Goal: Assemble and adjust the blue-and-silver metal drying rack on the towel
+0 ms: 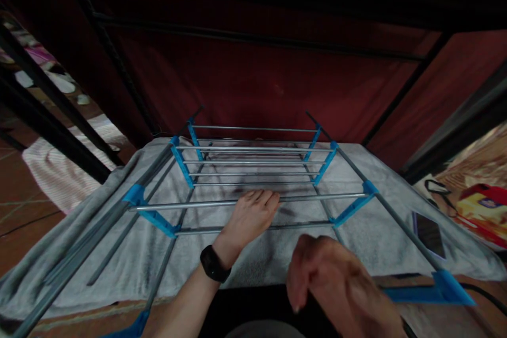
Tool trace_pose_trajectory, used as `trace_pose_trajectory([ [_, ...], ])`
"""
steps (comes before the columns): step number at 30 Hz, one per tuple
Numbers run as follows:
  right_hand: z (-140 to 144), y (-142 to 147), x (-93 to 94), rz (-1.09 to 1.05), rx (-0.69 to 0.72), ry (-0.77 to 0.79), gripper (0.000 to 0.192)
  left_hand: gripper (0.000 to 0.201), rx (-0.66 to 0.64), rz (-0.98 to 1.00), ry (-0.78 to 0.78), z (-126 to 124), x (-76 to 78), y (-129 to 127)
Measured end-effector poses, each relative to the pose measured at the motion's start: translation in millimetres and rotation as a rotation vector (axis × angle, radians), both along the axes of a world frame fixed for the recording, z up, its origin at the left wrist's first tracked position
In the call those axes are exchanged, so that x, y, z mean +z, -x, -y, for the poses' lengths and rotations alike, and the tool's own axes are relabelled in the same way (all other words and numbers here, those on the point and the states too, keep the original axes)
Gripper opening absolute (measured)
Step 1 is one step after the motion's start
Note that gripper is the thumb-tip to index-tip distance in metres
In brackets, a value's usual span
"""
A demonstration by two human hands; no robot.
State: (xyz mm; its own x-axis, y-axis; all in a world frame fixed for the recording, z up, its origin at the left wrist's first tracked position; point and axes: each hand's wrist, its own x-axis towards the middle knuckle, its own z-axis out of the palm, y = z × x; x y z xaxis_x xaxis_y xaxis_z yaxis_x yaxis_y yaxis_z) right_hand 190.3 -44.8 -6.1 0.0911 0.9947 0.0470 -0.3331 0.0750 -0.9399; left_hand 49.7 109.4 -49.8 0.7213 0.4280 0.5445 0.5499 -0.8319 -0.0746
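Note:
A rack of grey metal tubes with blue plastic joints lies on a grey cloth in front of me. My left hand (257,211), with a dark watch (215,264) on its wrist, is closed over the middle of the rack's nearer crossbar (317,198). Blue plastic brackets (158,219) join this bar to the side tubes. Close to my lap, my right hand (325,269) hovers apart from the rack, its fingers bent downward. Motion blurs that hand, so I cannot tell whether anything is in it. Farther off, several thin rods (253,162) run between blue end pieces (325,166).
Dark red panels (273,84) with black framing rise behind the rack. A phone (430,235) lies on the grey cloth (253,269) at right, near a red and yellow package (483,211). Striped cloth (65,169) lies on the tiled floor at left, beyond black bars.

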Motion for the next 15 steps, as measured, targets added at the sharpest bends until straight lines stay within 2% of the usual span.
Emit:
trace_pose_trajectory([
  [2,-8,-16,-12.6,0.015,-0.189,-0.007,0.031,0.015,-0.007,-0.013,0.006,0,-0.2,0],
  [4,-15,-44,-33.1,0.035,-0.48,0.006,0.02,0.018,-0.006,-0.04,0.006,-1,-1.4,-1],
  [6,-18,-79,-58.0,0.014,-0.68,0.024,0.019,0.026,0.0,-0.076,0.007,1,-2.2,-3],
  [10,-19,-138,-101.2,0.038,-0.992,0.043,0.025,0.037,0.017,-0.136,0.038,6,0.9,-6],
  [12,-26,-155,-112.3,0.134,-1.095,0.033,0.036,0.04,0.028,-0.15,0.052,8,4.6,-7],
  [15,-43,-167,-113.9,0.297,-1.079,0.002,0.049,0.042,0.035,-0.176,0.07,9,9.9,-8],
])
